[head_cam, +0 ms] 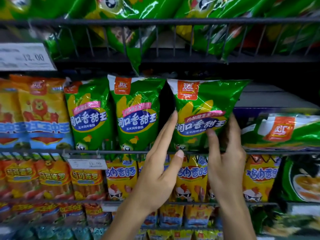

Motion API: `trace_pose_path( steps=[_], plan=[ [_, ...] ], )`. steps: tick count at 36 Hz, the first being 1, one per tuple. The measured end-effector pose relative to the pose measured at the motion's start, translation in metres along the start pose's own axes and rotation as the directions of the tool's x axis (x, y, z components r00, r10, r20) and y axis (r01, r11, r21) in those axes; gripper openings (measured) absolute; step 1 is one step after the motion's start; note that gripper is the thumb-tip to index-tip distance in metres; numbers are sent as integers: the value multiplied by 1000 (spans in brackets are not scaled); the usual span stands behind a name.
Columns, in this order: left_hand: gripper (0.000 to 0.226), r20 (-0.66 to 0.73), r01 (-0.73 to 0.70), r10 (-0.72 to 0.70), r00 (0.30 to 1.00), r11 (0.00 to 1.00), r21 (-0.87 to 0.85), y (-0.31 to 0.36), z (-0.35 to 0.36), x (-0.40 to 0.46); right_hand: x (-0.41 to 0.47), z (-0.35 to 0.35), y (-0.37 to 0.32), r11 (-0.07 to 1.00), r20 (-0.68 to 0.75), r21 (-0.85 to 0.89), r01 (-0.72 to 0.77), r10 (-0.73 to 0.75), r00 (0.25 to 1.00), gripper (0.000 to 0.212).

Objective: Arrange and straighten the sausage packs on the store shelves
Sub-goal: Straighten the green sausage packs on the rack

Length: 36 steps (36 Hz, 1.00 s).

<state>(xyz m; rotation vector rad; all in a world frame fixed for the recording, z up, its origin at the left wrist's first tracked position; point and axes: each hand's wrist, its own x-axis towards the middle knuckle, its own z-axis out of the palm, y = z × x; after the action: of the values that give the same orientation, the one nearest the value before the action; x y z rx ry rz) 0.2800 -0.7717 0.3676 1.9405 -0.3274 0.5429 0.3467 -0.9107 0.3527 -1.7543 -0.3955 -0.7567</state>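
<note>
Head view: green corn sausage pack (204, 110) upright on middle wire shelf (103, 152), leaning slightly, top tipped toward right, bottom edge behind front rail. Held from both sides. Left hand (161, 163) flat along pack's left edge, fingers straight and pointing up, thumb resting near lower front by rail; relaxed and wide, pressing rather than clasping. Right hand (226, 153) clasping pack's right edge, thumb on front over blue label, fingers curled behind right side.

Just left, apart by dark gap: second green pack (136, 115) upright, then third green pack (88, 115) touching it. Further left, orange and blue lion-print packs (41, 111) standing in row. Right of held pack, another green pack lying on its side (280, 132) atop purple carton (251, 113), grey boxes behind.

Upper shelf: heap of green packs (131, 32) slumped behind wire fence, one corner poking down through bars above middle row. White price tag reading 12.00 (26, 57) at upper left.

Lower shelf: smaller price tag (87, 164) clipped on rail, orange sausage packs (53, 179) at left, yellow chicken-print packs (192, 177) behind both wrists, dark green bag with bowl picture (301, 181) at far right. Bottom rows blurred, mixed orange and blue packs (173, 217), details unreadable
</note>
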Motion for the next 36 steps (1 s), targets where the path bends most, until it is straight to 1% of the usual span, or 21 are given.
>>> trace_pose_path(
  steps=[3,7,9,11,14,17,20,22,24,27,29,34,36],
  plan=[
    [69,-19,-4,3,1000,1000,-14,3,-4,0,3,4,-4,1000,13,13,-1,1,1000,55],
    [68,-29,-15,15,999,1000,-7,3,-12,2,5,10,-5,998,57,37,-41,39,998,57],
    [66,-13,19,-19,1000,999,33,-1,-15,3,6,12,-1,999,105,-2,-50,50,993,57],
    [67,33,55,-59,998,993,108,-5,-16,2,7,15,6,996,157,-51,-79,86,984,58],
    [68,59,54,-66,996,980,191,-5,-15,1,9,15,9,993,173,-84,-86,99,980,58],
    [61,-13,3,0,1000,976,217,-5,-15,0,11,14,8,993,171,-82,-81,94,981,60],
    [56,-107,-98,136,985,947,306,-10,-18,-2,9,14,8,992,141,-102,-74,88,986,62],
    [54,-119,-150,207,971,917,370,-14,-22,0,6,14,9,991,113,-122,-57,71,991,64],
    [54,-89,-206,270,959,875,438,-18,-28,6,2,12,10,991,93,-127,-43,55,994,70],
    [53,13,-322,379,925,769,552,-22,-36,19,-6,11,10,990,82,-138,32,-21,996,74],
    [54,89,-384,421,903,693,610,-22,-40,30,-9,13,10,986,110,-157,62,-45,993,74],
    [63,204,-387,370,906,531,754,-29,-50,56,-5,15,9,977,153,-200,68,-37,987,74],
    [64,222,-388,358,907,505,771,-31,-52,59,-2,12,5,973,170,-226,38,1,985,72]
  ],
)
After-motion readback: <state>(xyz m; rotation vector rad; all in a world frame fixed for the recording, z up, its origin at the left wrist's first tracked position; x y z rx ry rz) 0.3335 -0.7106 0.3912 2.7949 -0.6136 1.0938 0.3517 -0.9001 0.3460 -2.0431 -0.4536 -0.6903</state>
